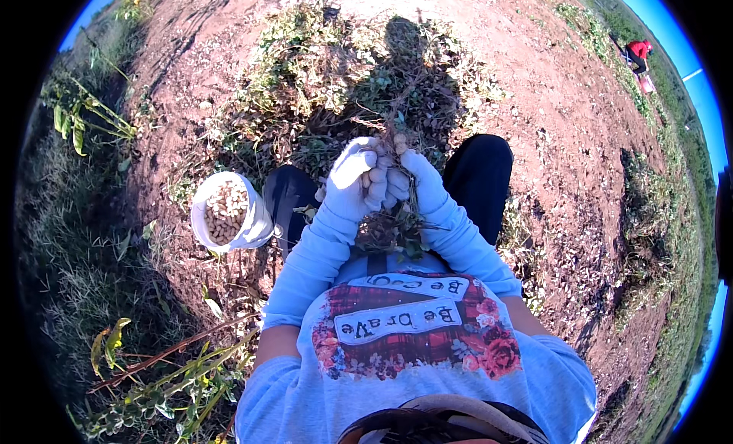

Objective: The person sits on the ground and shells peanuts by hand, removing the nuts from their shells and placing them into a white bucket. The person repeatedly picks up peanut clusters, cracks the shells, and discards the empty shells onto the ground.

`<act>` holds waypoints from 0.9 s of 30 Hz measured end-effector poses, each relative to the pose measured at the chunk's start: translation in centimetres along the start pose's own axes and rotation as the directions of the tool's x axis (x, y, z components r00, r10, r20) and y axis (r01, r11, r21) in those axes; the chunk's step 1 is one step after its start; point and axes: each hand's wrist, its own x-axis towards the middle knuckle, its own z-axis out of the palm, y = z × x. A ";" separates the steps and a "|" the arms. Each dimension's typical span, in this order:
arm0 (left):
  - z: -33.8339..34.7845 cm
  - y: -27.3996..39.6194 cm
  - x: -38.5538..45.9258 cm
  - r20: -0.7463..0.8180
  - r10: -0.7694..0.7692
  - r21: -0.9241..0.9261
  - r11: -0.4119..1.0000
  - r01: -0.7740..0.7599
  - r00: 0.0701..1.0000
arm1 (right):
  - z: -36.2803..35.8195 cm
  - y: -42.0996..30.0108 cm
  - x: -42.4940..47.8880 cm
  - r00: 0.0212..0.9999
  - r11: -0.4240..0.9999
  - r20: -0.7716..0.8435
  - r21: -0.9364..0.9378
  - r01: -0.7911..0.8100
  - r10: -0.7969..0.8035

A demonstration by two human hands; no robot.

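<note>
My left hand (355,169), in a whitish work glove, is closed around a bunch of peanut pods and stems in front of my lap. My right hand (419,172), gloved as well, meets it from the other side, its fingers on the same bunch. A pale peanut pod (400,141) sticks up between the two hands. Stems and dry leaves of the peanut plant (395,232) hang down over my lap. To the left of my knee stands a white bucket (260,223), tilted towards me in view, with many peanut pods (227,211) inside.
A heap of pulled peanut plants (298,72) lies ahead, partly under my shadow. Tall weeds (97,109) and grass (74,232) border the left side. Reddish soil (572,112) with leaf litter stretches right. Far off right, a person (637,52) in red bends beside a pinkish bucket (647,84).
</note>
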 end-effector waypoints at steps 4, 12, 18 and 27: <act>0.2 -0.7 0.4 -0.099 0.255 0.558 0.814 -0.159 0.962 | 1.8 -0.3 0.4 0.994 0.982 -0.096 -0.184 0.038 -0.057; -2.1 -0.8 1.9 0.084 0.493 0.996 -0.018 -0.087 0.866 | 0.5 -0.1 0.7 0.996 0.982 -0.085 -0.191 -0.005 -0.012; -8.3 5.2 0.7 -0.357 0.136 0.571 0.815 0.101 0.924 | 1.2 -2.4 0.5 0.984 0.943 -0.163 -0.333 0.006 -0.064; 1.4 3.2 -0.9 -0.147 0.184 0.520 0.850 -0.082 0.972 | 0.4 -1.6 1.3 0.939 0.538 -0.129 -0.840 0.067 -0.319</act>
